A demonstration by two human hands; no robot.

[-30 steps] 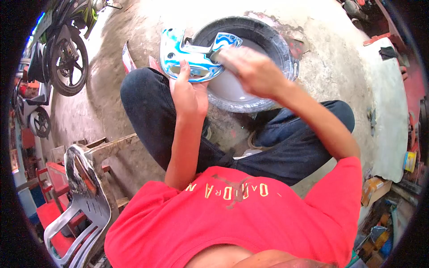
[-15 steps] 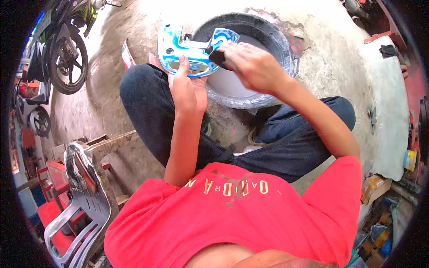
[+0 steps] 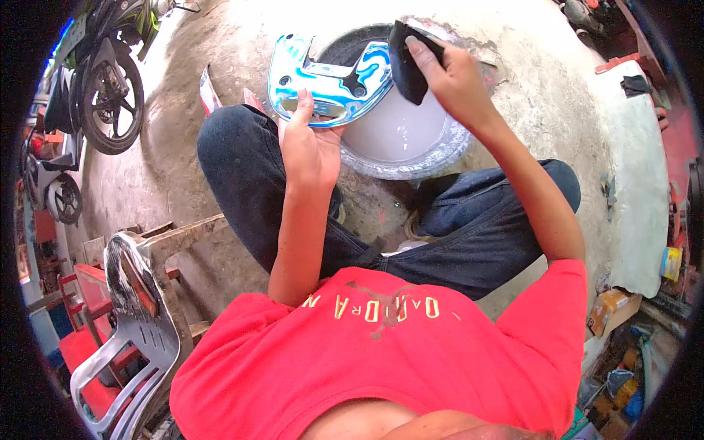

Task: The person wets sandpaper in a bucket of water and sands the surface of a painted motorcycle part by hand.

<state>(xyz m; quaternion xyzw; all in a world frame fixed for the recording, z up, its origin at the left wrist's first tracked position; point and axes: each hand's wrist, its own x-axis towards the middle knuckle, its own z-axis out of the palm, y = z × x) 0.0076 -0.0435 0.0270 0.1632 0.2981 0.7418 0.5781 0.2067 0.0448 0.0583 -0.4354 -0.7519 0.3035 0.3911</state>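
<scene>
A curved blue-and-white panel [image 3: 330, 88] with bolt holes and an oblong slot is held up by my left hand [image 3: 309, 147], thumb on the near edge and fingers underneath. My right hand [image 3: 456, 82] pinches a dark, thin sheet [image 3: 409, 62] that looks like sandpaper, its thumb pressed on the face. This sheet stands just right of the panel's curved arm, over the basin. Below both hands is a wide black basin [image 3: 447, 150] of cloudy grey water [image 3: 400, 132]. The panel covers part of its left rim.
Red-and-white pieces [image 3: 210, 92] lie on the concrete floor beyond my left knee. A motorcycle [image 3: 110, 95] stands at far left. At lower left are a grey plastic chair [image 3: 147, 337] and a wooden frame [image 3: 198, 229]. A cardboard box [image 3: 614, 309] sits at right.
My right hand has lifted the dark sheet off the panel and moved up and right, turning its face into view. The panel has shifted slightly in my left hand.
</scene>
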